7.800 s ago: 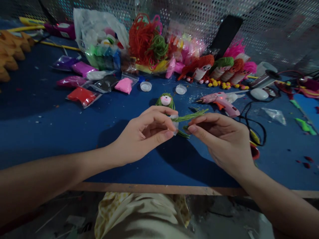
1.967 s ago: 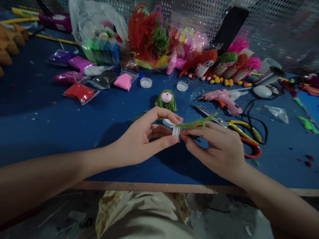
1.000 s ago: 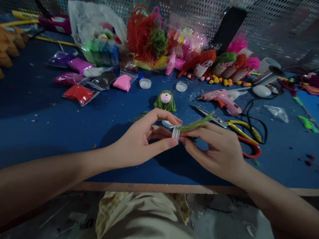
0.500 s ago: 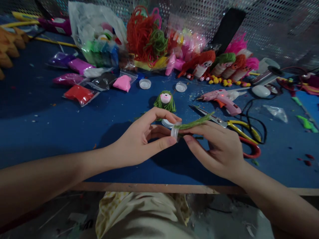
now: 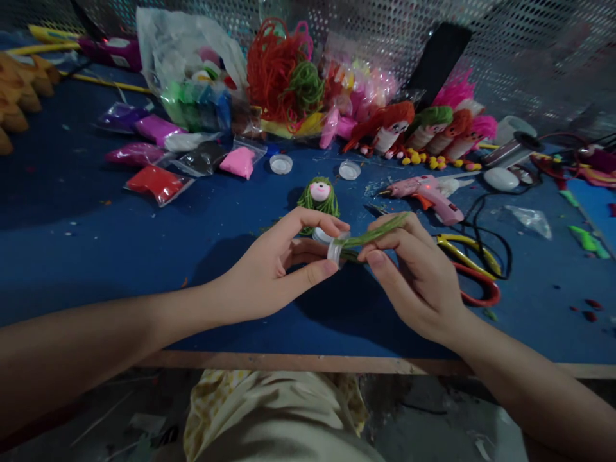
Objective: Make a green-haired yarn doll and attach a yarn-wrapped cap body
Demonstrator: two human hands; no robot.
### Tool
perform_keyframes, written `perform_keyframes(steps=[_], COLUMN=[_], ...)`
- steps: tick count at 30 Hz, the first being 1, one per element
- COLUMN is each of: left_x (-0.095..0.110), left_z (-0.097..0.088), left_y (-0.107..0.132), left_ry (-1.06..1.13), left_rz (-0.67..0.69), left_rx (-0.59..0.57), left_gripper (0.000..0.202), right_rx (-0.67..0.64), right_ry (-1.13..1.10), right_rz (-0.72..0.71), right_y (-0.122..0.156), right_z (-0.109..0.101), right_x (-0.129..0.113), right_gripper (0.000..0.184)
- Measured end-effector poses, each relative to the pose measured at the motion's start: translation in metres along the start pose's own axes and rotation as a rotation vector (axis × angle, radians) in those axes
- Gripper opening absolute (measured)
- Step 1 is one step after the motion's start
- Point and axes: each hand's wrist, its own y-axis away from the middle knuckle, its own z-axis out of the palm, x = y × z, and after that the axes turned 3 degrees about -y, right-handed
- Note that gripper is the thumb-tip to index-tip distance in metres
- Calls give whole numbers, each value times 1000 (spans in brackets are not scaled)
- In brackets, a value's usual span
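Between thumb and fingertips my left hand [image 5: 283,266] grips a small clear plastic cap [image 5: 333,251] on edge. Green yarn strands [image 5: 375,235] stick out of the cap toward the right. My right hand [image 5: 416,276] pinches strands at the cap's right side, thumb and fingers closed. Just beyond my hands a doll's head [image 5: 320,190] with green yarn hair and a white-and-pink face rests on the table. Another round clear lid [image 5: 321,236] lies partly hidden behind my left fingers.
A pink glue gun [image 5: 428,192] lies to the right, with scissors [image 5: 474,282] nearer me, partly behind my right hand. Two clear lids [image 5: 281,164] lie farther back. Several bagged clay packs [image 5: 158,183] are at left. Yarn dolls [image 5: 389,125] and red yarn [image 5: 272,70] line the back.
My right hand has shifted slightly left and its fingers have curled around the green yarn. My left hand keeps its hold on the cap.
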Motion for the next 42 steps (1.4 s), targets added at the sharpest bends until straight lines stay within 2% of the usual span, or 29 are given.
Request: perform_keyframes(steps=[12,18,24,39,42], left_x=[-1,-2,-3,-1,-2], left_z=[-1,-2,-1,1,1], left_y=[-1,-1,-1,1,1], left_ry=[11,3,8,3,-28], left_rz=[-10,0,4,32,51], left_rx=[-8,3,0,-19,-23], left_gripper=[26,27,27,28,28], right_rx=[4,19,34,3,1], right_ry=[41,5,-4,-42,-61], right_rz=[-81,-60,-31,13,59], right_y=[0,1,-1,-2,-1], right_z=[3,0,1,3,5], right_x=[3,6,3,0,-2], right_gripper=[22,10,17,8,6])
